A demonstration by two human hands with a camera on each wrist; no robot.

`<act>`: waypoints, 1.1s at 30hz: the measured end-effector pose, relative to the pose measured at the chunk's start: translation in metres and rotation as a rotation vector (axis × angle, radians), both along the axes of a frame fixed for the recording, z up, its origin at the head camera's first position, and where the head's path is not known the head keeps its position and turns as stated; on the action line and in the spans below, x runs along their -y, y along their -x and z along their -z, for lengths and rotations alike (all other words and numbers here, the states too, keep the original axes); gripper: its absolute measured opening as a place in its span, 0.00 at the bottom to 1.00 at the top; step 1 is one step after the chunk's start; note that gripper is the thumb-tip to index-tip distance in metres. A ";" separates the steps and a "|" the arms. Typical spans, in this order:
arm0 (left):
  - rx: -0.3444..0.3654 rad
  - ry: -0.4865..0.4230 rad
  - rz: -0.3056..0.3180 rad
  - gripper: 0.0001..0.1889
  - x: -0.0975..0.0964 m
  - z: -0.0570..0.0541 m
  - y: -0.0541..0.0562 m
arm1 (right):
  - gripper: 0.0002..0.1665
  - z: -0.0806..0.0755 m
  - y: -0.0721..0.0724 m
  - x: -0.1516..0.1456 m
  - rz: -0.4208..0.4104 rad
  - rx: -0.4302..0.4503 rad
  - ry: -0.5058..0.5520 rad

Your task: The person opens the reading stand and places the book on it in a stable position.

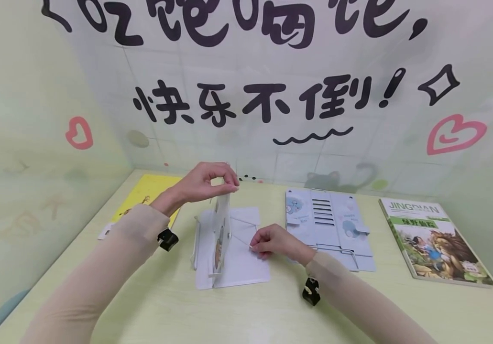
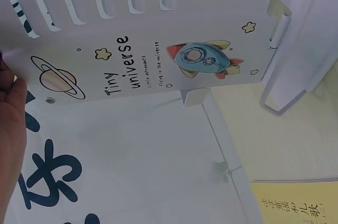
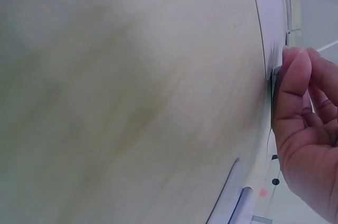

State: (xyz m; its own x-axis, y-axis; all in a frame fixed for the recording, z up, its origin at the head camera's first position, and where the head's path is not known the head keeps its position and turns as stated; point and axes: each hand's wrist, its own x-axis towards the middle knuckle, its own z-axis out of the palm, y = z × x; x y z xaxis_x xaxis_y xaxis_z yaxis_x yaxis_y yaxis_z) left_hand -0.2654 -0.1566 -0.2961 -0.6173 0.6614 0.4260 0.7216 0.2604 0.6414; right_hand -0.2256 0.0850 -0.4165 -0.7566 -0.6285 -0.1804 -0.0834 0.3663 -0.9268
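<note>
One white folding stand (image 1: 246, 273) sits below the left hand (image 1: 205, 182), which pinches the top edge of its upright panel (image 1: 222, 234); the right hand (image 1: 277, 241), lower down, pinches a thin wire support (image 1: 241, 241). I'd steady the panel from above and ease the wire without twisting (it could well spring).

That white panel (image 2: 142, 27) has a blue-and-red rocket (image 2: 203, 57) printed on it; the other stand (image 1: 343, 215) looks pale blue; that booklet (image 1: 153, 185), bright yellow.
</note>
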 end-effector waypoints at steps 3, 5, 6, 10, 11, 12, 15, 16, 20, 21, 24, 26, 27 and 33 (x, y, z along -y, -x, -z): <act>0.002 -0.003 0.005 0.04 -0.003 0.000 0.001 | 0.05 0.000 -0.001 0.000 0.015 0.001 -0.006; 0.006 -0.002 0.007 0.04 -0.006 0.000 0.001 | 0.05 0.001 -0.001 0.000 0.020 -0.001 -0.001; 0.011 -0.005 0.010 0.04 -0.007 0.001 0.002 | 0.05 0.002 -0.001 0.000 0.024 0.001 0.003; 0.019 -0.010 0.024 0.04 -0.013 0.003 0.003 | 0.06 0.003 -0.001 -0.001 0.034 0.010 0.014; 0.017 -0.009 0.028 0.05 -0.015 0.003 0.004 | 0.06 0.003 -0.001 -0.001 0.038 0.015 0.015; 0.015 -0.008 0.033 0.05 -0.016 0.004 0.004 | 0.06 0.004 -0.001 -0.001 0.040 0.016 0.014; 0.011 -0.003 0.052 0.04 -0.022 0.005 0.005 | 0.06 0.004 -0.002 -0.001 0.044 0.010 0.009; 0.011 0.001 0.056 0.04 -0.023 0.005 0.005 | 0.06 0.004 -0.002 -0.001 0.045 0.006 0.003; 0.010 0.011 0.067 0.04 -0.029 0.005 0.006 | 0.06 0.004 -0.002 0.000 0.052 0.000 -0.013; 0.009 0.014 0.064 0.04 -0.030 0.005 0.006 | 0.06 0.004 -0.002 0.001 0.055 0.001 -0.016; 0.007 0.020 0.066 0.04 -0.033 0.006 0.007 | 0.06 0.004 -0.003 0.000 0.070 0.017 -0.016; 0.006 0.020 0.072 0.04 -0.036 0.007 0.008 | 0.06 0.004 -0.003 0.000 0.077 0.027 -0.013; 0.006 0.020 0.075 0.03 -0.037 0.007 0.008 | 0.06 0.004 -0.003 0.000 0.079 0.031 -0.010; -0.005 0.028 0.083 0.03 -0.042 0.009 0.009 | 0.06 0.004 -0.002 -0.002 0.086 0.065 0.011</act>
